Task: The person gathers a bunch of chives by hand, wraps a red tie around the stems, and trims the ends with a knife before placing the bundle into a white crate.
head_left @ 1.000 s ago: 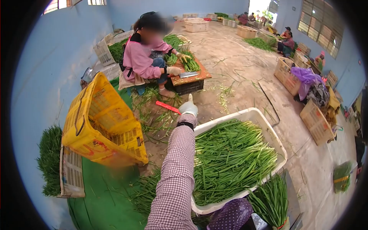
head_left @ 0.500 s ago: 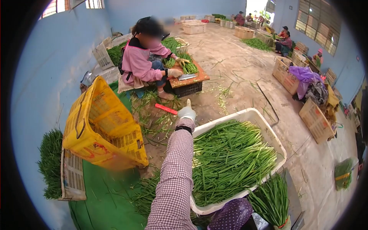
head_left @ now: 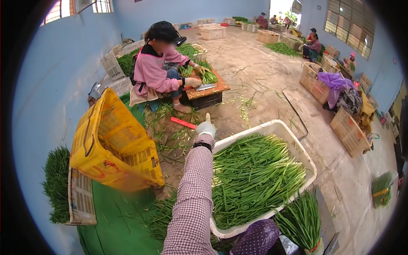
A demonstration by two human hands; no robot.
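My left hand (head_left: 205, 128), in a pale glove, reaches out ahead on a checked sleeve with a dark band at the wrist. One finger points forward while the others are curled. From the left side of the fist sticks a red rod-like handle (head_left: 183, 123); whatever else belongs to it is hidden. Just right of my forearm stands a white plastic tub (head_left: 307, 159), with long green garlic-chive-like stalks (head_left: 255, 178) lying in it. A tied bunch of the same greens (head_left: 301, 221) is beside its near right corner. My right hand is out of sight.
A co-worker in pink (head_left: 155, 72) sits at a low board (head_left: 219, 87) with a blade and greens. A yellow crate (head_left: 114, 140) tilts at left, beside a crate of greens (head_left: 57, 187) and a green mat (head_left: 114, 212). More crates (head_left: 350, 131) and people sit farther right.
The view has shifted slightly. My left arm stays stretched out, and the red handle keeps its place at the fist. The co-worker's head has lifted a little.
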